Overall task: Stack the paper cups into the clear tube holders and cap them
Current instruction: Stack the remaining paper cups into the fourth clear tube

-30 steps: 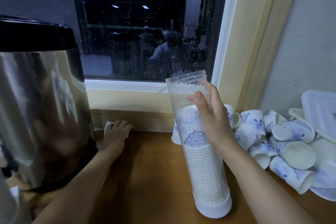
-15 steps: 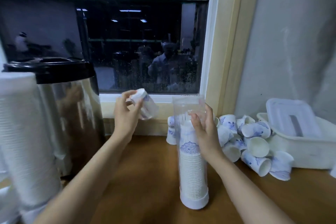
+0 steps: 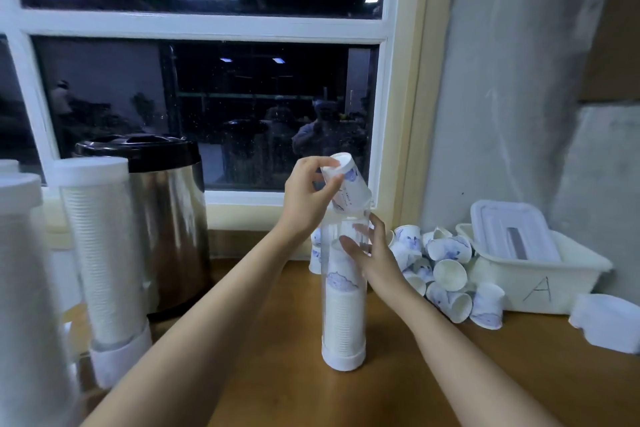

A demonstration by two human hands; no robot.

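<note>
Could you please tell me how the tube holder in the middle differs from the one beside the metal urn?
The middle tube holder is open on top; the left tube holder, beside the metal urn, wears a white cap. The right hand holds the middle tube holder; the left tube holder stands untouched. Both are clear and upright, with white bases.

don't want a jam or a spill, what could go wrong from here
The white paper cup with blue print, pinched by the left hand, is tilted at the mouth of the tall clear plastic tube; it may catch the rim and jam. The narrow tube is steadied only by the right hand near its top, so a hard push might tip it.
</note>
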